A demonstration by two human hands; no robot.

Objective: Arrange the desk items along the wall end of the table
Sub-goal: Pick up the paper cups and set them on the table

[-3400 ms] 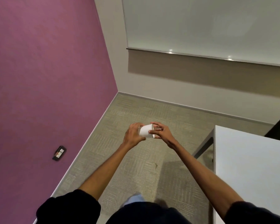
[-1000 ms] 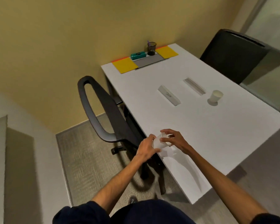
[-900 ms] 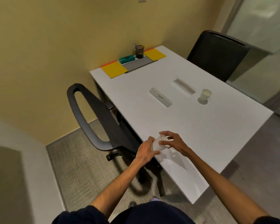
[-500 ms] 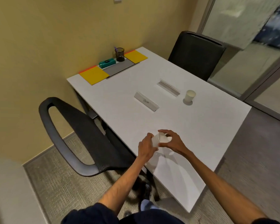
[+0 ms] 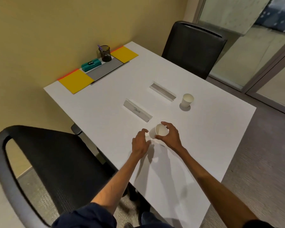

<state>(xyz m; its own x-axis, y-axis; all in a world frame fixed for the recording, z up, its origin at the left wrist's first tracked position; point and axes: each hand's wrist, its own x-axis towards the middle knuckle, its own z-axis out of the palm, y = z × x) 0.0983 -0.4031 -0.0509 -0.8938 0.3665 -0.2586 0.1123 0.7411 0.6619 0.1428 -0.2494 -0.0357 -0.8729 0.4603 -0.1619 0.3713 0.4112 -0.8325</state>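
Tipping risk: the paper cup (image 5: 161, 132) is light, empty as far as I can see, and tilted with its mouth toward the person; set down at that angle, it would likely roll across the table (image 5: 212, 129).
Knock risk: the name card (image 5: 137, 111) stands just beyond the cup, so a careless carry toward the wall could catch it and flip it over.
Crush risk: thin paper walls; a hard squeeze at the rim would dent it.
Right hand (image 5: 170, 137): curled round the cup, thumb on the near side of the rim, fingers over the far side, taking its weight.
Left hand (image 5: 140, 143): fingers loosely bent, just beside the cup's base; I can't tell whether they touch it, and they plainly grip nothing.
Hands together: close, one on each side of the cup.
Cup's place: low over the near part of the table, well apart from the wall end.
Wall end: pen pot (image 5: 104, 53), teal box (image 5: 91, 65), grey pad (image 5: 105, 69) and yellow sheets (image 5: 76, 80) already lined up there.
Left out: a second cup (image 5: 187, 100) and a second card (image 5: 162, 91) mid-table.
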